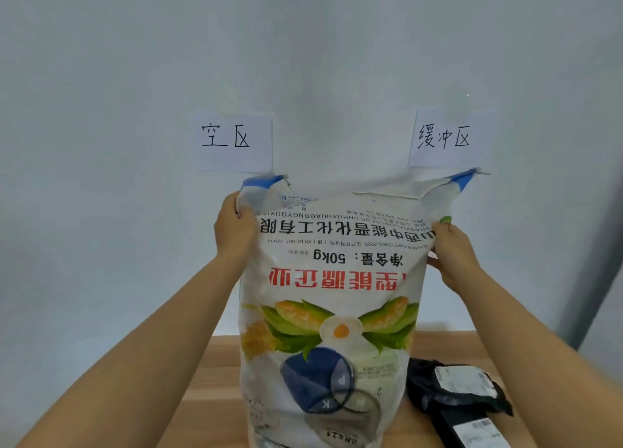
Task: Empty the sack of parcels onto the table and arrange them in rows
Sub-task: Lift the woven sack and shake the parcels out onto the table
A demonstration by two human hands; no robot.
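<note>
A large white woven sack (pixel 332 299) printed with corn pictures and upside-down text hangs inverted over the wooden table (pixel 222 373). My left hand (pixel 234 227) grips its upper left edge and my right hand (pixel 453 255) grips its upper right edge. The sack's lower end runs out of the frame at the bottom. To the right of the sack, on the table, lie two black parcels with white labels, one crumpled (pixel 455 387) and one flatter (pixel 475 430) in front of it. What is inside the sack is hidden.
Two paper signs with handwritten characters hang on the pale wall, one at the left (pixel 234 142) and one at the right (pixel 450 139). A grey vertical edge (pixel 593 279) stands at the far right. Bare table surface shows left of the sack.
</note>
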